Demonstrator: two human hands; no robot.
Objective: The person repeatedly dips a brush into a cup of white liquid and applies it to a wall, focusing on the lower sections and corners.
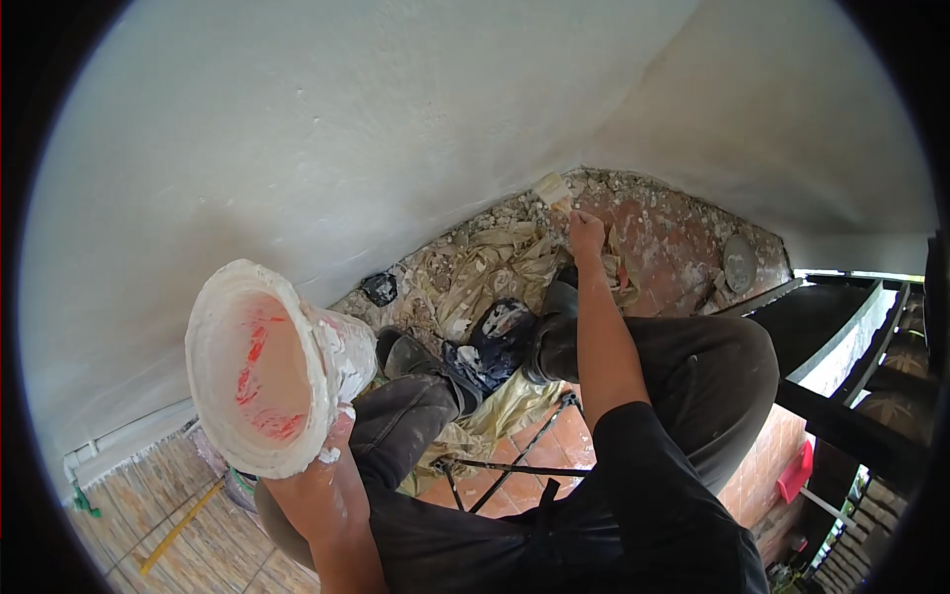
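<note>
My left hand [327, 473] grips a white paint-crusted bucket [336, 346] near its rim. The bucket is tilted so its mouth faces me, and red streaks mark its pale inside. Stretched out toward the foot of the wall, my right hand [586, 233] is closed around a wide, pale paintbrush [552, 190]. The brush head is at or close to the wall's lower edge; whether it touches cannot be made out. Most of the brush handle is hidden in my fist.
White walls [396, 119] meet in a corner ahead. Crumpled, paint-stained sheeting [495, 262] and dark bundled cloth or plastic [500, 332] lie around my boots. A round grey lid-like disc [738, 263] is at the right. Black metal framework [841, 416] stands beyond my knee; thin black legs [515, 465] show beneath me.
</note>
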